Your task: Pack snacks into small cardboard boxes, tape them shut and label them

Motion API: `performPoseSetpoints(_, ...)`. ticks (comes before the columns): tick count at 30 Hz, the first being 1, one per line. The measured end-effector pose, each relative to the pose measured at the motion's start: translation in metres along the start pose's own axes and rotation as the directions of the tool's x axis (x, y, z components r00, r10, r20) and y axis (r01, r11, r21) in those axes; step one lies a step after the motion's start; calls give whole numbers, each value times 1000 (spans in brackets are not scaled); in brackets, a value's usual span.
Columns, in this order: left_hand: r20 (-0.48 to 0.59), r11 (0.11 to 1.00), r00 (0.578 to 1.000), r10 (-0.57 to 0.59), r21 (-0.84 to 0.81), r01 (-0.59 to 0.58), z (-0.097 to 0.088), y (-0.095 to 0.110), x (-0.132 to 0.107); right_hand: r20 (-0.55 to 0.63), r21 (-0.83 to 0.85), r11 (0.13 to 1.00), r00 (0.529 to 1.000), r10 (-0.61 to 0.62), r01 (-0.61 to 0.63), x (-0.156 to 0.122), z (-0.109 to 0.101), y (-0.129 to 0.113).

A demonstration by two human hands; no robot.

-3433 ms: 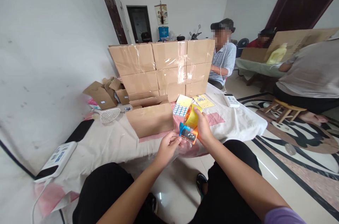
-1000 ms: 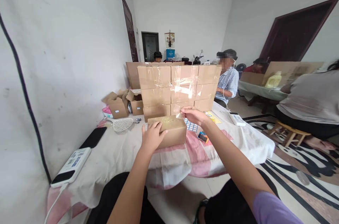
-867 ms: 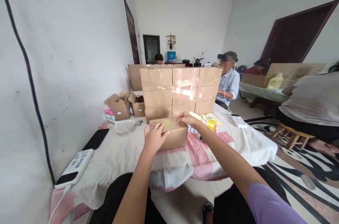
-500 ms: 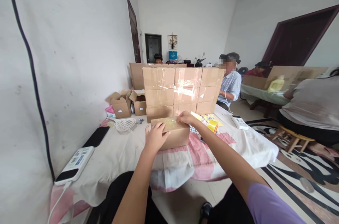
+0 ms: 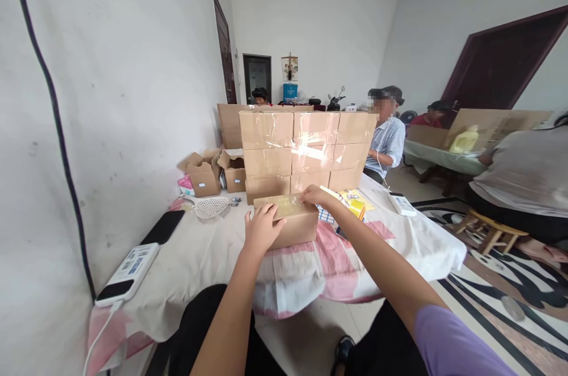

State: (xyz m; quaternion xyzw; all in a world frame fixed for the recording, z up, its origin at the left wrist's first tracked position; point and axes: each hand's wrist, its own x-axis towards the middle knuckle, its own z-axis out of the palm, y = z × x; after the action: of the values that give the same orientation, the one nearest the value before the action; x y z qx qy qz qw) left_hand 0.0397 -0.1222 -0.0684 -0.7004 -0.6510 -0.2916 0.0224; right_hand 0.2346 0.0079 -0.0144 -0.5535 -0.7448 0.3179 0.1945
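Box (image 5: 295,231) on worktop (image 5: 199,269). Left hand (image 5: 264,227) half-open, fingers spread on top; right hand (image 5: 313,193) curled at right end, can't tell if pinching. Uneven pressing could crease tape (image 5: 288,204), skid box.

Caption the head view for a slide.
Left hand and right hand on a rectangular brown cardboard box, stacked taped brown cartons behind.

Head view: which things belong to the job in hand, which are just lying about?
In the job:
- small carton, with left hand and right hand on it
- yellow tape roll, probably

Likely just lying about:
- white perforated scoop
- white device with cable
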Motion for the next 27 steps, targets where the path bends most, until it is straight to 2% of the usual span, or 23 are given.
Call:
performPoseSetpoints(5,-7,1000,1000,1,6,-1,-1,1,0,-45,-184,979,996,78,-85,6,7,-5)
performPoseSetpoints(8,-16,1000,1000,1,9,-1,1,2,1,-131,-304,947,989,66,-104,-3,8,-17)
performPoseSetpoints(10,-25,1000,1000,-2,12,3,2,2,0,-247,-367,922,968,31,-123,-12,8,-24)
performPoseSetpoints(12,-27,1000,1000,-1,13,2,3,2,0,-338,-445,894,936,-102,-63,-23,12,-24)
performPoseSetpoints(13,-27,1000,1000,0,14,0,4,2,0,-313,-495,869,927,-208,28,-30,16,-21)
performPoseSetpoints(15,-28,1000,1000,4,16,-4,5,2,0,-147,-561,782,897,-417,271,-47,25,-7)
performPoseSetpoints(17,-26,1000,1000,14,18,-13,6,2,-1,5,-547,707,846,-533,448,-68,37,12)
performPoseSetpoints(18,-23,1000,999,24,17,-23,6,2,-1,23,-536,691,826,-563,485,-79,42,22)
performPoseSetpoints(21,-6,997,997,74,7,-74,7,-2,0,-28,-525,680,788,-614,511,-105,48,41)
performPoseSetpoints(23,10,993,993,114,-6,-114,7,-6,3,-29,-520,679,784,-620,518,-106,44,40)
performPoseSetpoints(25,28,989,988,149,-20,-149,7,-10,7,9,-521,683,804,-594,511,-94,38,30)
performPoseSetpoints(27,34,985,985,170,-28,-169,9,-14,9,63,-526,703,846,-529,479,-73,29,19)
